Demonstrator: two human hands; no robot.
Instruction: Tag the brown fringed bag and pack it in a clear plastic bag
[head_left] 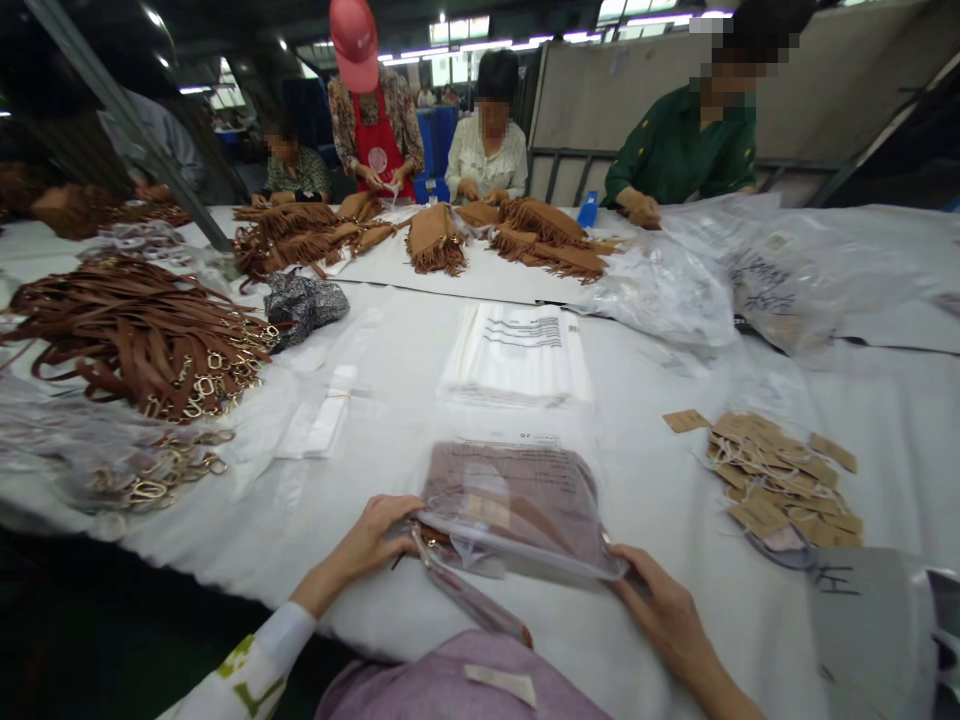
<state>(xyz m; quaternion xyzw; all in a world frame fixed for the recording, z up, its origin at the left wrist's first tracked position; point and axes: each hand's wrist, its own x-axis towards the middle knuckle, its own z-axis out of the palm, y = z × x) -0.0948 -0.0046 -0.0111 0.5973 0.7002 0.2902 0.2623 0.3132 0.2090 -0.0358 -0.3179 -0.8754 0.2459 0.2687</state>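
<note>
A brown handbag (517, 485) lies inside a clear printed plastic bag (480, 545) on the white table before me. My left hand (386, 530) grips the near left corner of the plastic bag, fingers bent around its edge. At the near right corner, my right hand (652, 595) pinches the plastic, with the thumb on top. A strap in thin wrapping (480, 597) hangs from the open left side toward my lap. Just beyond the handbag sits a stack of flat clear printed bags (517, 350).
Brown straps with gold clasps (142, 330) are heaped at left, beside a crumpled dark bag (306, 305). Tan cardboard tags (784, 480) with strings lie at right. Across the table, several co-workers handle fringed brown bags (435, 240); large plastic sacks (787, 265) lie at the far right.
</note>
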